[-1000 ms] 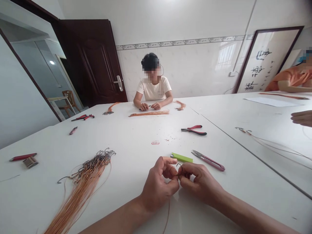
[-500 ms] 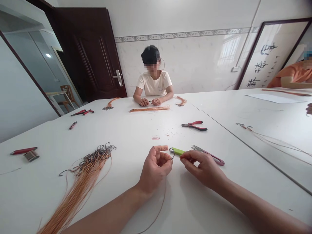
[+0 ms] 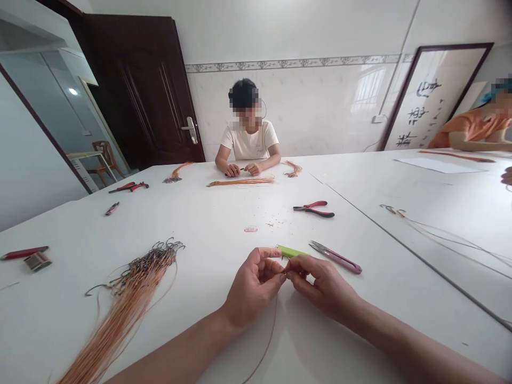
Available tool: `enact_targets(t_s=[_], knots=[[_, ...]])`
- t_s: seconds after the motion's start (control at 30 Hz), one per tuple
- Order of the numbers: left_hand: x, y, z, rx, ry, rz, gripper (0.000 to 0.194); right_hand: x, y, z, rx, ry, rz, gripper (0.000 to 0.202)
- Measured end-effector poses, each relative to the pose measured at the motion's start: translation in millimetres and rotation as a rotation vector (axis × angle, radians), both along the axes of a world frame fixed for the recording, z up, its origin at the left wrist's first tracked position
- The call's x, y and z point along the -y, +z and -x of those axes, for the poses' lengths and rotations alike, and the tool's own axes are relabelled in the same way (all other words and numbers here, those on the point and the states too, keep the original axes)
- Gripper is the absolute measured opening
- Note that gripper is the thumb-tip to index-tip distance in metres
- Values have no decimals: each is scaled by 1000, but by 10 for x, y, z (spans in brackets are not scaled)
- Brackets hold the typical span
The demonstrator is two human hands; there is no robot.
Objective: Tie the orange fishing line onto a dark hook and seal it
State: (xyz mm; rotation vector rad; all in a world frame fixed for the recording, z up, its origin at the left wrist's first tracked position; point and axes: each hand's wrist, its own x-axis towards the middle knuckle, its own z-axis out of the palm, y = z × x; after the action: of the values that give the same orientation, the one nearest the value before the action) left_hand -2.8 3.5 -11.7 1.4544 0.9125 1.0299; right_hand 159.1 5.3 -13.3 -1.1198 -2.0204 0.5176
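My left hand (image 3: 253,288) is closed, thumb and fingers pinching a dark fish hook (image 3: 285,258) whose bend sticks up between the two hands. A thin brown fishing line (image 3: 273,326) hangs from beneath the left fingers to the table. My right hand (image 3: 325,280) is closed too, its fingertips meeting the left ones at the hook; what they pinch is hidden. Just behind the hands lies a bright green flat strip (image 3: 295,251), partly covered. Purple-handled thread snips (image 3: 338,258) lie beyond my right hand.
On the left lies a bundle of hooks with orange lines (image 3: 136,293), beside a spool (image 3: 38,262) and a red pen-like tool (image 3: 24,253). Red-black pliers (image 3: 314,208) lie ahead. Opposite sits a person (image 3: 248,144) handling something small. More hooked lines (image 3: 400,212) lie right.
My right hand has moved left, so its fingertips now meet the left hand's at the hook. The left hand still pinches the hook. The view has shifted slightly.
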Motion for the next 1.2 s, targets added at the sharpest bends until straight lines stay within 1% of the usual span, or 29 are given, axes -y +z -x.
enact_targets(t_s=[0.1, 0.23, 0.33, 0.57, 0.63, 0.83, 0.93, 1.2], knots=[[-13, 5, 8, 17, 11, 21, 30, 3, 14, -27, -24, -19, 3, 11], [-36, 7, 16, 56, 43, 38, 29, 17, 33, -34, -62, -68, 100, 12], [-38, 7, 15, 86, 30, 36, 29, 32, 32, -14, -71, -59, 138, 13], [-24, 4, -9, 110, -24, 53, 32, 48, 43, -3, -32, -30, 120, 15], [-24, 6, -11, 118, -27, 53, 32, 49, 55, -11, -37, -28, 139, 15], [-14, 16, -11, 99, 11, 37, 31, 53, 59, -20, -102, -47, 321, 15], [-5, 13, -22, 115, 7, 24, 31, 59, 47, -8, -129, -34, 381, 15], [0, -4, -26, 96, 18, 27, 32, 71, 67, 15, -115, 7, 356, 14]])
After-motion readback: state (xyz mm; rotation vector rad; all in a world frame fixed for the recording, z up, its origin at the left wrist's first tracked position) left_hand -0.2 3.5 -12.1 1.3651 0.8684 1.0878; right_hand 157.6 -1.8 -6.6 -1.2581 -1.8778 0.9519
